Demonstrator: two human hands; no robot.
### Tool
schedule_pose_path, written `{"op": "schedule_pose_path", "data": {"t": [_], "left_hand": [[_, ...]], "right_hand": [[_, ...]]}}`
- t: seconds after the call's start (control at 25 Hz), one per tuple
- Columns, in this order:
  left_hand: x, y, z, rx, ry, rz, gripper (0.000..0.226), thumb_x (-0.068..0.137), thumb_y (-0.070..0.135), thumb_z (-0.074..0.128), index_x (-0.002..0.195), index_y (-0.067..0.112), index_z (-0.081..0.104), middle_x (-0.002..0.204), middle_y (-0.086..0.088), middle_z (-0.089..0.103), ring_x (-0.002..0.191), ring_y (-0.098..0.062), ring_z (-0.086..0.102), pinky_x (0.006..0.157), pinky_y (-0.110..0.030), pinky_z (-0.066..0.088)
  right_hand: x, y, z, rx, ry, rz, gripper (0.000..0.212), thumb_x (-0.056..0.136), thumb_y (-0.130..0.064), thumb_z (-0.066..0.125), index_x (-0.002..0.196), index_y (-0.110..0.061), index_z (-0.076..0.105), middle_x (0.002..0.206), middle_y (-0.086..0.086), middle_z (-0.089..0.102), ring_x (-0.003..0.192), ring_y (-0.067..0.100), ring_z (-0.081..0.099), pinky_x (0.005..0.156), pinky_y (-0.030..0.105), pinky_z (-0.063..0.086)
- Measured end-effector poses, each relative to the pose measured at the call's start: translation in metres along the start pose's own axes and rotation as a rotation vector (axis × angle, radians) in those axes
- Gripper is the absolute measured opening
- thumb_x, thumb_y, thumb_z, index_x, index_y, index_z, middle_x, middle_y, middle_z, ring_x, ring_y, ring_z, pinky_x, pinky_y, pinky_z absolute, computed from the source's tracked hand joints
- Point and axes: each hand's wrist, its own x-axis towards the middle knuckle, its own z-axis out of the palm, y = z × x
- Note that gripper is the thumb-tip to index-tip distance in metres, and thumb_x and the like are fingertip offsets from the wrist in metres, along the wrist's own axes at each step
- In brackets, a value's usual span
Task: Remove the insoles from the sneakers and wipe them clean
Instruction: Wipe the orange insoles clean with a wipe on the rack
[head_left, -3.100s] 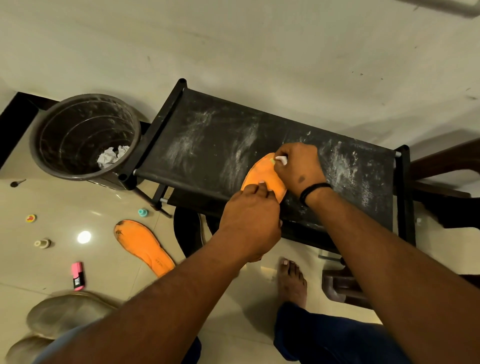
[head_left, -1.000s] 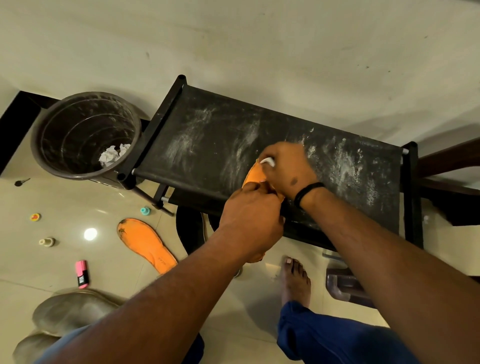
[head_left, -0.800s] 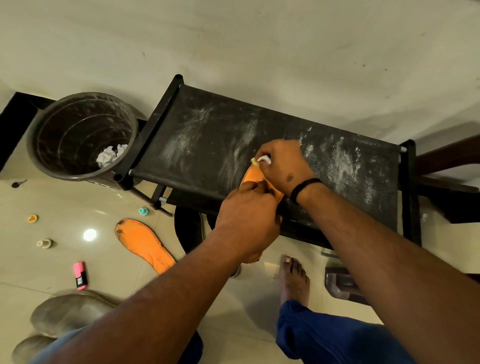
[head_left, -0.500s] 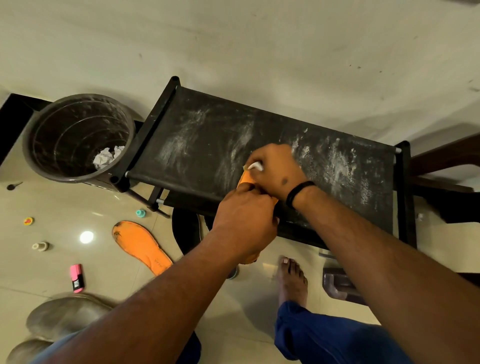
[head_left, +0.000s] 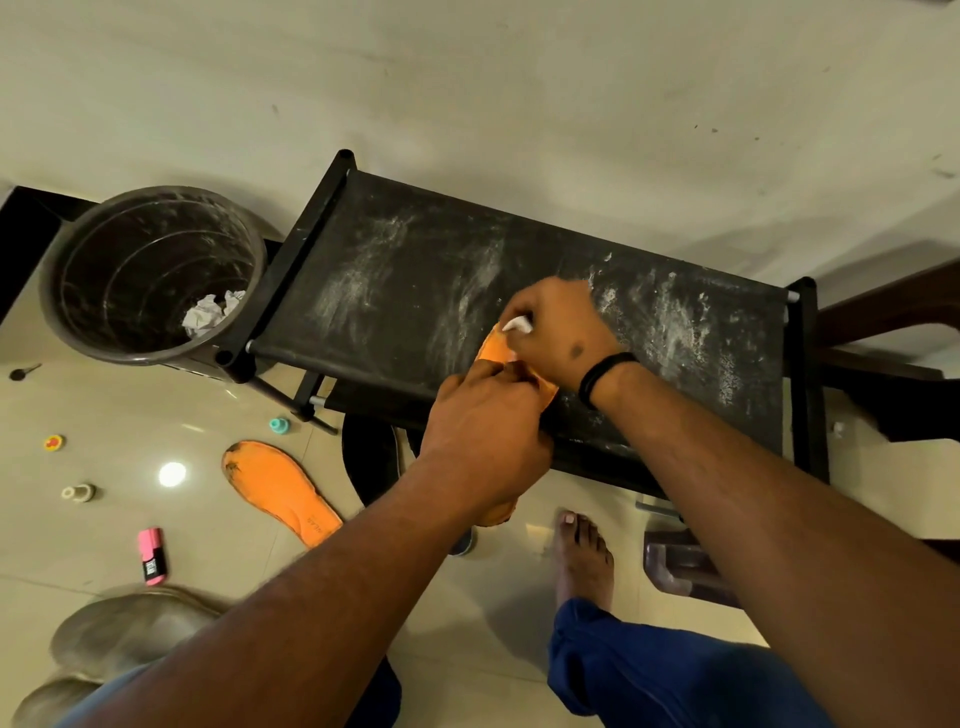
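- The left hand (head_left: 485, 436) has its grip curled round the near part of an orange insole (head_left: 498, 349), which lies over the bench's (head_left: 395, 291) front edge, at about 5 o'clock of the bench top.
- The right hand (head_left: 558, 330) pinches a small white wipe (head_left: 518, 324) in a tight grip and presses it on the insole's far end.
- A second insole (head_left: 278, 491) lies flat on the floor (head_left: 130, 415), at 8 o'clock from the hands, well apart from them.
- A dark bin (head_left: 78, 312) stands touching the bench's left end, at 9 o'clock, with crumpled paper (head_left: 210, 314) inside.
- The bench top is smeared with white dust.
- A pink marker (head_left: 151, 556) lies on the floor at 7 o'clock.
- A bare foot (head_left: 582, 553) stands at 6 o'clock of the bench.
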Motion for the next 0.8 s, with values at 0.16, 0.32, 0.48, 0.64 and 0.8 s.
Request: {"op": "schedule_pose_path", "data": {"t": [0.16,0.32,0.48,0.64,0.8], "left_hand": [[-0.001,0.001,-0.002,-0.036,0.025,-0.008,0.021,0.091,0.034,0.057,0.110,0.026,0.059,0.109,0.005,0.060,0.111,-0.016,0.050,0.099,-0.037,0.040],[0.001,0.003,-0.002,-0.008,-0.025,-0.037,0.040,0.094,0.038,0.055,0.130,0.022,0.054,0.137,0.002,0.054,0.128,-0.021,0.045,0.109,-0.043,0.034],[0.003,0.004,-0.001,0.051,-0.005,-0.061,0.037,0.093,0.041,0.054,0.123,0.020,0.061,0.141,0.001,0.053,0.129,-0.026,0.043,0.102,-0.044,0.039],[0.003,0.009,-0.003,0.053,0.081,-0.149,0.032,0.084,0.047,0.062,0.099,0.019,0.066,0.124,-0.001,0.058,0.114,-0.030,0.046,0.083,-0.038,0.044],[0.004,0.015,-0.006,-0.012,0.068,-0.214,0.035,0.084,0.047,0.066,0.101,0.017,0.067,0.134,-0.005,0.047,0.121,-0.034,0.042,0.069,-0.035,0.041]], "right_hand": [[0.001,-0.006,0.004,0.052,-0.059,-0.036,0.019,0.081,-0.001,0.062,0.083,-0.011,0.077,0.090,0.003,0.074,0.084,0.015,0.067,0.074,0.020,0.050],[0.008,0.022,-0.004,-0.045,0.090,0.133,0.021,0.085,-0.003,0.059,0.089,-0.013,0.077,0.098,0.007,0.074,0.092,0.021,0.068,0.081,0.021,0.043],[0.005,0.031,-0.026,0.030,0.201,0.237,0.019,0.083,-0.001,0.061,0.086,-0.012,0.077,0.092,0.007,0.074,0.084,0.017,0.067,0.076,0.019,0.045],[-0.001,0.039,-0.044,0.171,0.332,0.301,0.014,0.084,-0.004,0.066,0.081,-0.011,0.077,0.079,0.003,0.071,0.071,0.010,0.064,0.064,0.017,0.047],[-0.002,0.032,-0.042,0.210,0.270,0.231,0.007,0.082,-0.009,0.071,0.082,-0.013,0.077,0.076,-0.003,0.068,0.068,0.006,0.062,0.061,0.014,0.048]]}}
